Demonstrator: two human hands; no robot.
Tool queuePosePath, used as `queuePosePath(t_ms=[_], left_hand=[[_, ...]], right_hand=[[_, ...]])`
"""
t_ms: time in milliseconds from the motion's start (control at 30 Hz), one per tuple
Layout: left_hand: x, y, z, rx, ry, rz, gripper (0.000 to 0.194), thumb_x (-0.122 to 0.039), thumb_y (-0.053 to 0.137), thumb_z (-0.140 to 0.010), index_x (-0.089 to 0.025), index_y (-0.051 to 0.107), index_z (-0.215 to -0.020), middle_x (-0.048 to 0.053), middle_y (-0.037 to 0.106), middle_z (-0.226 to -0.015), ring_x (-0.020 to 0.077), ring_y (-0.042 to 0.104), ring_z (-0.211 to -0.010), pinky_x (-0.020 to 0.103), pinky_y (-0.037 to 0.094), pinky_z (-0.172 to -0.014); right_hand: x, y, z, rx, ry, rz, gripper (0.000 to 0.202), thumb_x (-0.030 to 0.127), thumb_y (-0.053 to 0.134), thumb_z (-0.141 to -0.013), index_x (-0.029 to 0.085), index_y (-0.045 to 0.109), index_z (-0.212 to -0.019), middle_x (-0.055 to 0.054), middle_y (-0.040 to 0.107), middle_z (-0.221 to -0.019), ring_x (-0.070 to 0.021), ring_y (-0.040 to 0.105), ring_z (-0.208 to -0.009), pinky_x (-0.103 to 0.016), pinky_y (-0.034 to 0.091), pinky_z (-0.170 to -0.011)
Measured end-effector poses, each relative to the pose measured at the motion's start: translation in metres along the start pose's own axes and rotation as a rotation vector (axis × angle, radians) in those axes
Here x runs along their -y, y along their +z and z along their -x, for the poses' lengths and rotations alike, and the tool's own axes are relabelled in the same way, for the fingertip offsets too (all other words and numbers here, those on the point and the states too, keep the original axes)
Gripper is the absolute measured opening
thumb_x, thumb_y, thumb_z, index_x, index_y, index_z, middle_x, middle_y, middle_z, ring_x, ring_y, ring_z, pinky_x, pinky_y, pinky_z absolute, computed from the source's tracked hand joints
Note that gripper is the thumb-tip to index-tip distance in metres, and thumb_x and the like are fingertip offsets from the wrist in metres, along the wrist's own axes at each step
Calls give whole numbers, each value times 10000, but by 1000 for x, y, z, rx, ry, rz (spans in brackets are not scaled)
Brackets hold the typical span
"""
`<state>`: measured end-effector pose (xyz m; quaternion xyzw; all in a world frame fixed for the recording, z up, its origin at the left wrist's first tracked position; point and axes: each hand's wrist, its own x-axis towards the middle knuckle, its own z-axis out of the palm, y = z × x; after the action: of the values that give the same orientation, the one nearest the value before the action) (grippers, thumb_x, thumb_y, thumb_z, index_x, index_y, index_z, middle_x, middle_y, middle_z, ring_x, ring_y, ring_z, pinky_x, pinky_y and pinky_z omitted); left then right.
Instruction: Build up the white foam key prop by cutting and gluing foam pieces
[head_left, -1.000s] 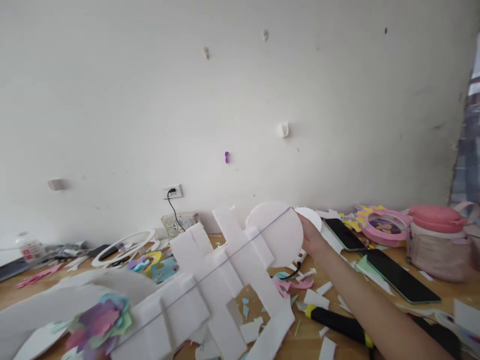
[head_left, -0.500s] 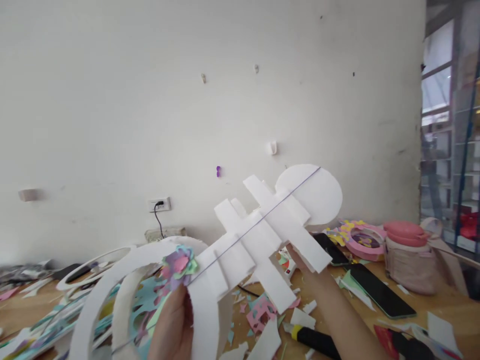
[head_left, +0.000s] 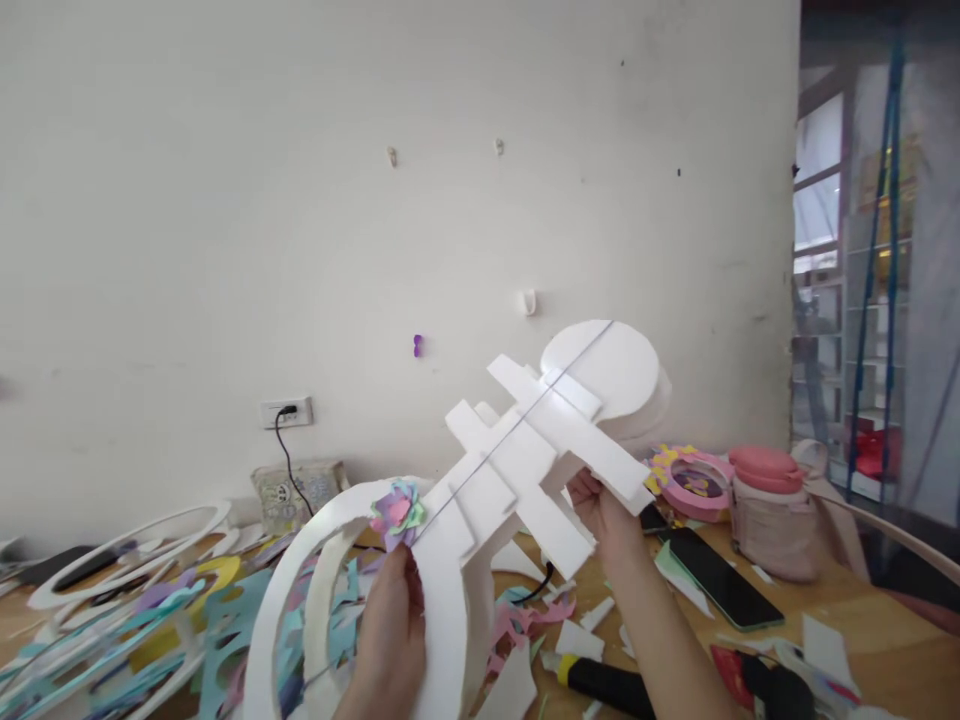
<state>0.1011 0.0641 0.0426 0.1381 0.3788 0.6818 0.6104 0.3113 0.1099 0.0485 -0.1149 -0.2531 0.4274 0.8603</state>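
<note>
A large white foam structure [head_left: 525, 455] is held up at a slant. It has crossing strips, an oval at its upper right end and a curved ring at its lower left. A thin purple-grey cord runs along its length. My left hand [head_left: 394, 625] is closed on the ring part, just below a pastel paper flower [head_left: 399, 512]. My right hand [head_left: 600, 505] grips the structure from beneath, under the strips near the oval; some of its fingers are hidden behind the foam.
Paper and foam scraps [head_left: 517, 640] litter the wooden table, with a yellow-and-black cutter [head_left: 600, 683]. At the right are a phone [head_left: 721, 578], a pink tape-like ring [head_left: 694, 485] and a pink pouch [head_left: 772, 520]. White rings [head_left: 56, 590] lie left; a socket [head_left: 285, 412] is on the wall.
The view has turned a little to the right. The foam structure has tilted slightly, showing more of its side, and the fingers of my right hand now show beneath it.
</note>
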Motion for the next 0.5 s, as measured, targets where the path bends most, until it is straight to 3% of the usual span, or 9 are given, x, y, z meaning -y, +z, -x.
queuePosePath(t_ms=[167, 333, 500], left_hand=[[4, -1, -6, 13, 1, 45, 214, -109, 464, -975, -131, 677, -973, 30, 730, -675, 155, 712, -592, 197, 584, -585], [-3, -5, -8, -20, 53, 145, 236, -59, 500, -936, -172, 650, -793, -8, 715, -636, 132, 686, -546, 167, 560, -540], [-6, -5, -8, -35, 112, 125, 241, -80, 500, -935, -180, 653, -778, -16, 706, -631, 127, 679, -559, 165, 543, -539]], right_hand=[[6, 14, 10, -64, -56, 114, 284, 208, 792, -495, 223, 512, -541, 95, 439, -461, -78, 325, -428, -208, 331, -395], [-1, 20, 22, -115, -79, 284, 226, 256, 797, -509, 202, 595, -595, 57, 552, -532, -87, 402, -458, -224, 320, -421], [0, 29, 30, -87, -9, 356, 318, 357, 824, -486, 190, 566, -570, 60, 519, -526, -74, 384, -456, -222, 297, -432]])
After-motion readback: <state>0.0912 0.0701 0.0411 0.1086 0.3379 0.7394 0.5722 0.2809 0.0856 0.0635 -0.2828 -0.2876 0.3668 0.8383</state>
